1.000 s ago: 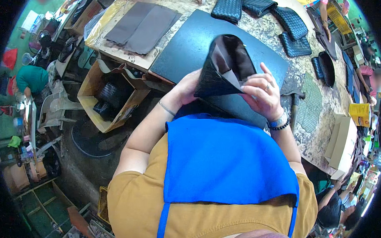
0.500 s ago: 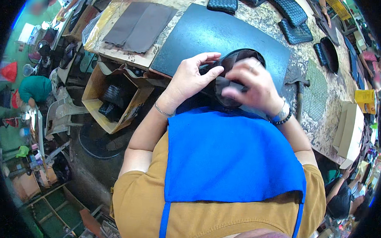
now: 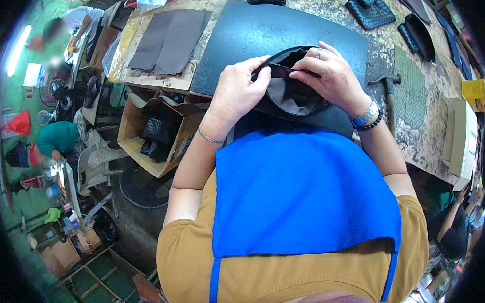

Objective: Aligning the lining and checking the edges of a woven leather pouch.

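A black pouch is held mouth up at the near edge of the dark board, its grey-black lining showing inside. My left hand grips its left rim, thumb inside the mouth and fingers behind the wall. At the far right rim, my right hand pinches the edge of the lining between thumb and fingertips. The pouch's underside and the fingers behind its wall are hidden.
A hammer and a green woven sheet lie to the right. Flat brown pieces are at the left. Black woven pouches sit at the back. A cardboard box stands below the table's left side.
My right hand has gone from a blurred motion over the pouch to a pinch on its far right rim. The mouth is wider and shows more lining. My view has shifted slightly.
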A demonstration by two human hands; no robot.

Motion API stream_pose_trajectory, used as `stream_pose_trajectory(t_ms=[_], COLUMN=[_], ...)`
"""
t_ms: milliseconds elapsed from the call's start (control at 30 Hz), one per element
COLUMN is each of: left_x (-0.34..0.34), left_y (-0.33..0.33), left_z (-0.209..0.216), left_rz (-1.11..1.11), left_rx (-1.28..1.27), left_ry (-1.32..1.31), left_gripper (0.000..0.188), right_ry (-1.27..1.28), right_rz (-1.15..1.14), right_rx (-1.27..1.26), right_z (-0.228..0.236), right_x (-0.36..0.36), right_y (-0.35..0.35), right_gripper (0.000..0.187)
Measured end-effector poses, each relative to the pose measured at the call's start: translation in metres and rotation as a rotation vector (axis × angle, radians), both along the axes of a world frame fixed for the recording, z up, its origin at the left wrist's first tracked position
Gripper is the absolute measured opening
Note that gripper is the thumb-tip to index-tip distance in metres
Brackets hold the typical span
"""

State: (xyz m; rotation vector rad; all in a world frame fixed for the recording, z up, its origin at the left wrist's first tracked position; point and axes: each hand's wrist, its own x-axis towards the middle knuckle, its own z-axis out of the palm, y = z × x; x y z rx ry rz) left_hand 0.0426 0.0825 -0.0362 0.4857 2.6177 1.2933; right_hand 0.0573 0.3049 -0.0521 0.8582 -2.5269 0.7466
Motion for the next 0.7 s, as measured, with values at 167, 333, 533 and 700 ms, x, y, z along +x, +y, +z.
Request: stream_pose_trajectory(t_ms=[167,333,533,700], left_x=[-0.008,-0.005,-0.001,0.0], left_y=[-0.002,-0.001,-0.002,0.0], left_z=[-0.015,-0.014,-0.015,-0.021], left_rz=[-0.017,-0.023,-0.034,-0.011], left_rx=[0.053,0.045,0.065,0.138], left_ry=[-0.006,-0.02,-0.042,0.002], left_gripper=[0.03,0.03,0.031,0.031], right_ry=[-0.027,-0.041,-0.103,0.075], right_rz=[0.0,-0.093,-0.082,-0.079], right_rx=[-0.036,-0.082,-0.079,-0.128], right_z=[0.001,0.005,0.004,-0.007], right_x=[0.004,-0.001,-0.01,-0.023], right_y=[-0.003,-0.004,-0.001,-0.001], right_gripper=[0.014,0.015,0.015,0.02])
